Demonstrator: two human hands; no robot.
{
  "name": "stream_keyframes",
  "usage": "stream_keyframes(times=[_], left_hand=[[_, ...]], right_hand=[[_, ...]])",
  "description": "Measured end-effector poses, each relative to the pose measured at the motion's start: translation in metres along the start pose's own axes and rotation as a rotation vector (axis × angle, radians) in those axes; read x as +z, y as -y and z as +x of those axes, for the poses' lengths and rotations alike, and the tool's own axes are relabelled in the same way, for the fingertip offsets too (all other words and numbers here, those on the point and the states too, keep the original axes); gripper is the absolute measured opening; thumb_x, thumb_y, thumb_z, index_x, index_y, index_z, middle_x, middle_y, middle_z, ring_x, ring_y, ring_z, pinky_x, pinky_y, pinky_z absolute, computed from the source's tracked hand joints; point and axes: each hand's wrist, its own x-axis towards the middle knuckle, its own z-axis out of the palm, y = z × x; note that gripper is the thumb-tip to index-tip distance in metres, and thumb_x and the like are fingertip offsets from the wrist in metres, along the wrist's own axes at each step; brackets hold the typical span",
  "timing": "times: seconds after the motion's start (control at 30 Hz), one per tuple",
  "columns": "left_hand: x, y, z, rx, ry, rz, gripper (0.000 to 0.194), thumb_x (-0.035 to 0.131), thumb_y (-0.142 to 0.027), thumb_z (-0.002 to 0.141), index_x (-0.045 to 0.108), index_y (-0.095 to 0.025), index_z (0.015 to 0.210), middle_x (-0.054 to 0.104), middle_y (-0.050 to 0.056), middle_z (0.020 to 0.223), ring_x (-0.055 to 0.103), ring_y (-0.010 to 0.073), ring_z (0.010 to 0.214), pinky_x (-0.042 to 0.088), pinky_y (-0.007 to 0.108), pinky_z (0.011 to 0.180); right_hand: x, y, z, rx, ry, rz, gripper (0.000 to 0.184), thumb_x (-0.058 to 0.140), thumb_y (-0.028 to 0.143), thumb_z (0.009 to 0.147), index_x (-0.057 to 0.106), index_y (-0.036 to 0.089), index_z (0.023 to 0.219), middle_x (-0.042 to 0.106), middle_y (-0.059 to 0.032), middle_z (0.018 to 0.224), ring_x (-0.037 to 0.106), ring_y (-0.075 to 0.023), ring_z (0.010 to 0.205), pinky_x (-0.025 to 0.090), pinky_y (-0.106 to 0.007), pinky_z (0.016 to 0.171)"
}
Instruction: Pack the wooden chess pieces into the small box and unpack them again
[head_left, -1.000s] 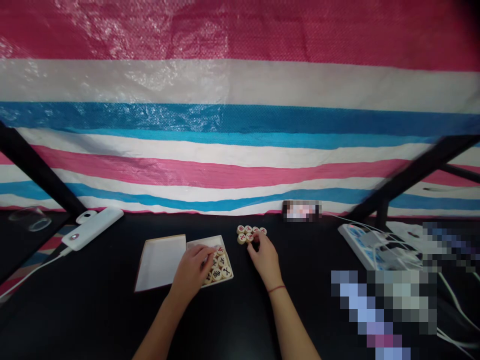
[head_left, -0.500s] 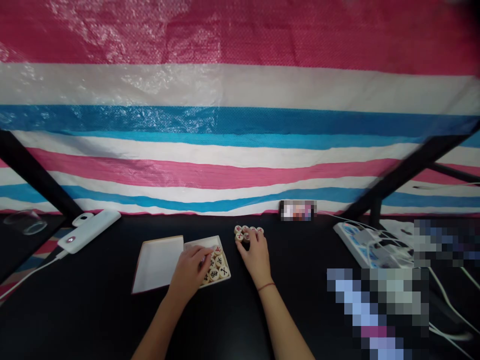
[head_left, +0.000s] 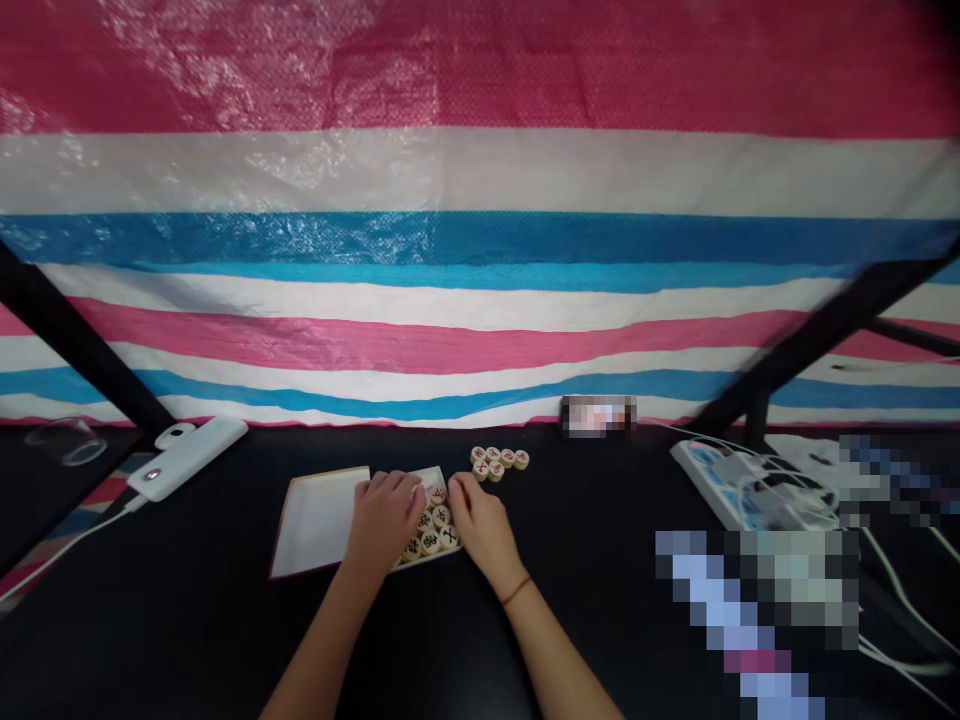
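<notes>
A small white box (head_left: pixel 433 476) on the black table holds several round wooden Chinese chess pieces (head_left: pixel 435 530). My left hand (head_left: pixel 384 518) lies over the box's left half, fingers curled down onto the pieces. At the box's right edge rests my right hand (head_left: pixel 478 524), fingers bent toward the pieces; what they pinch, if anything, is hidden. Just behind the box, a small cluster of chess pieces (head_left: pixel 498 462) lies loose on the table. The box's lid (head_left: pixel 319 520) sits flat to the left.
A white power bank (head_left: pixel 187 457) with a cable lies at the left, a clear glass (head_left: pixel 64 440) beyond it. At the right stands a white power strip (head_left: pixel 742 490) with tangled cables. A striped tarp hangs behind the table.
My right hand left the loose cluster of pieces and moved left and nearer, to the box's right edge. My left hand stayed on the box, shifting slightly.
</notes>
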Motion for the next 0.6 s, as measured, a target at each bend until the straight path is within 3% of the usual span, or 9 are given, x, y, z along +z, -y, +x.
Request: stream_keyframes(times=[0.27,0.6], left_hand=[[0.0,-0.01,0.005,-0.035,0.087,0.155,0.028,0.045,-0.029,0.093,0.07,-0.02,0.084,0.069,0.008,0.091,0.053,0.0277,0.094,0.033,0.041,0.078],[0.004,-0.006,-0.007,-0.041,0.04,0.039,0.022,0.048,-0.028,0.091,0.069,-0.022,0.088,0.07,0.007,0.098,0.052,0.0272,0.099,0.033,0.041,0.082]], right_hand=[[0.008,0.004,-0.015,0.065,0.015,0.063,0.033,0.035,0.044,0.096,0.059,0.023,0.094,0.062,0.0009,0.06,0.062,-0.017,0.057,0.036,-0.021,0.054],[0.01,0.004,-0.014,0.057,0.0,0.059,0.033,0.039,0.046,0.094,0.061,0.021,0.097,0.059,0.0024,0.056,0.06,-0.0152,0.052,0.033,-0.02,0.051]])
